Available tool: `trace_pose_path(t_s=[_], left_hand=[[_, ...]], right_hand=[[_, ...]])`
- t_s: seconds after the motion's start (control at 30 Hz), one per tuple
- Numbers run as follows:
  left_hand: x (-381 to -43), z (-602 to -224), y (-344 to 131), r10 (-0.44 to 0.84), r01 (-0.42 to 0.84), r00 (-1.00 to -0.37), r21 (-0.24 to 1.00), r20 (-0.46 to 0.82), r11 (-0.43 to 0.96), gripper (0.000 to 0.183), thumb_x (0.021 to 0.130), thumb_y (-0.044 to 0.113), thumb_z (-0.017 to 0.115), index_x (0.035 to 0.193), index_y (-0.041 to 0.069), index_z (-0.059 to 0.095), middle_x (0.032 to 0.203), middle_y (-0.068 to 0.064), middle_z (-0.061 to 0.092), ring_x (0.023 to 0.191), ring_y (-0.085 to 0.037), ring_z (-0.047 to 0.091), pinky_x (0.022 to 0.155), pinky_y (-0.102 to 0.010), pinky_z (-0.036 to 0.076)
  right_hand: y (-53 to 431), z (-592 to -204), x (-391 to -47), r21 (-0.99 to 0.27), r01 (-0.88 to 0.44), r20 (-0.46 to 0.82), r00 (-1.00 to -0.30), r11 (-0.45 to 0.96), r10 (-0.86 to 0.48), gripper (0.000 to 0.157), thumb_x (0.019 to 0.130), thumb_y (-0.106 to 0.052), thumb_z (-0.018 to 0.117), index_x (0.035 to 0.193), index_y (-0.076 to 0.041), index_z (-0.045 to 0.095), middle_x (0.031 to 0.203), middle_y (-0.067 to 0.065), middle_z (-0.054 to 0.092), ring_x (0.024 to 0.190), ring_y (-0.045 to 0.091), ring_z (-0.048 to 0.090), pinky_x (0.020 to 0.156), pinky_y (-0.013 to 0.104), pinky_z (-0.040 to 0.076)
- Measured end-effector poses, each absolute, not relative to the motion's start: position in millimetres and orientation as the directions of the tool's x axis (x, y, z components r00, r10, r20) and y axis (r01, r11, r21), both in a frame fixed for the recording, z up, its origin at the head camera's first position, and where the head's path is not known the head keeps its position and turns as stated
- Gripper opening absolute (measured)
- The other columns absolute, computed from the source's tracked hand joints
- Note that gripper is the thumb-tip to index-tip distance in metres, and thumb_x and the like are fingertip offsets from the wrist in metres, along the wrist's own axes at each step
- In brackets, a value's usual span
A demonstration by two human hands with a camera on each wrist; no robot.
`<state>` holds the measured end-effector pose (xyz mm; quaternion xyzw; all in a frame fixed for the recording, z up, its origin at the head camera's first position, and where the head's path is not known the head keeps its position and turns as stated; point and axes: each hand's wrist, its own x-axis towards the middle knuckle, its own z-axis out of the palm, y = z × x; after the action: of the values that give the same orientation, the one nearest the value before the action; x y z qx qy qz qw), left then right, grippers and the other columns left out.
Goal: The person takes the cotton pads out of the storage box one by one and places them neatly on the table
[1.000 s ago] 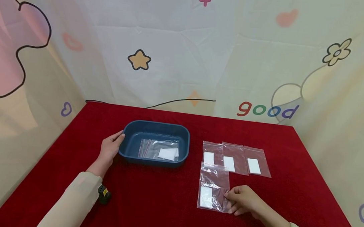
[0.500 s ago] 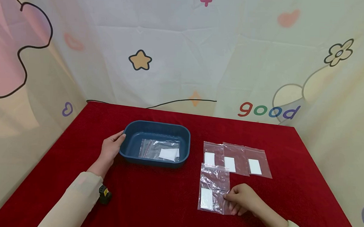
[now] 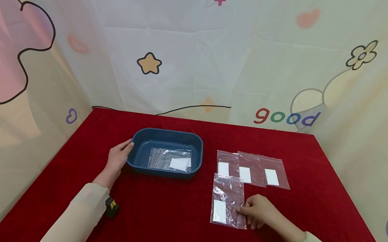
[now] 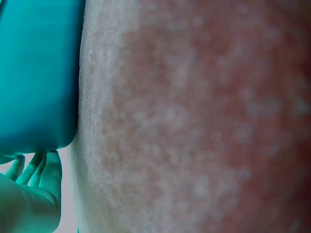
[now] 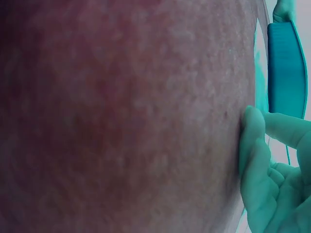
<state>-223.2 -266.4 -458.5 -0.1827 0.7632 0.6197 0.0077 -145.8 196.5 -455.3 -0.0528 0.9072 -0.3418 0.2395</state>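
Here, a clear bag [image 3: 228,190] is pinched near its four o'clock edge by the right hand [image 3: 258,210], thumb laid on top, so that most of the plastic lies toward nine o'clock from the fingertips. Inside that bag, a white card [image 3: 219,211] is seated in the seven o'clock corner. At twelve, one and two o'clock from it, three more bags [image 3: 276,166] are laid in a row, each with a white card inside; the nearer two are overlapped by its top edge. At ten o'clock, a blue tub [image 3: 164,136] is gripped at its nine o'clock end by the left hand [image 3: 117,155], with the thumb at the rim. In the tub, flat bags [image 3: 163,161] are held, and white cards are shown toward five o'clock. Everything is set on a red cloth [image 3: 165,212], backed by a printed curtain [image 3: 189,64].
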Motion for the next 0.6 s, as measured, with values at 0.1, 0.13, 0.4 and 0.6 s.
trace_pose_path(t_s=[0.1,0.13,0.4,0.6], left_hand=[[-224,-459,-267,-0.264,-0.286,-0.935,0.943,-0.237,0.168,0.052,0.11,0.028,0.046,0.157,0.007,0.039,0.165,-0.017,0.037,0.15,-0.033,0.039,0.122,-0.046,0.038],[-223,-459,-266,-0.263,-0.285,-0.935,0.944,-0.236,0.166,0.052,0.11,0.027,0.046,0.157,0.007,0.039,0.165,-0.017,0.037,0.15,-0.034,0.039,0.122,-0.046,0.038],[-223,-458,-266,-0.265,-0.291,-0.933,0.942,-0.242,0.166,0.052,0.11,0.028,0.046,0.157,0.007,0.039,0.165,-0.017,0.038,0.149,-0.033,0.04,0.121,-0.045,0.039],[-223,-458,-266,-0.269,-0.291,-0.933,0.941,-0.239,0.173,0.051,0.11,0.027,0.046,0.157,0.007,0.04,0.164,-0.017,0.039,0.146,-0.033,0.043,0.118,-0.044,0.04]], right_hand=[[197,-454,-146,-0.622,0.053,-0.389,-0.887,0.781,-0.249,0.041,0.092,-0.029,0.075,0.062,-0.008,0.059,0.047,0.0,0.06,0.04,0.009,0.059,0.042,0.028,0.052],[197,-454,-147,-0.616,0.051,-0.387,-0.889,0.786,-0.245,0.042,0.092,-0.03,0.076,0.061,-0.009,0.058,0.047,0.0,0.059,0.04,0.009,0.059,0.042,0.028,0.052],[199,-447,-152,-0.601,0.016,-0.359,-0.899,0.799,-0.252,0.04,0.092,-0.03,0.076,0.064,-0.008,0.059,0.051,0.001,0.062,0.043,0.011,0.06,0.043,0.028,0.052],[205,-434,-165,-0.678,-0.071,-0.311,-0.874,0.732,-0.373,0.03,0.098,-0.024,0.068,0.078,-0.003,0.065,0.066,0.004,0.068,0.057,0.015,0.065,0.051,0.029,0.054]])
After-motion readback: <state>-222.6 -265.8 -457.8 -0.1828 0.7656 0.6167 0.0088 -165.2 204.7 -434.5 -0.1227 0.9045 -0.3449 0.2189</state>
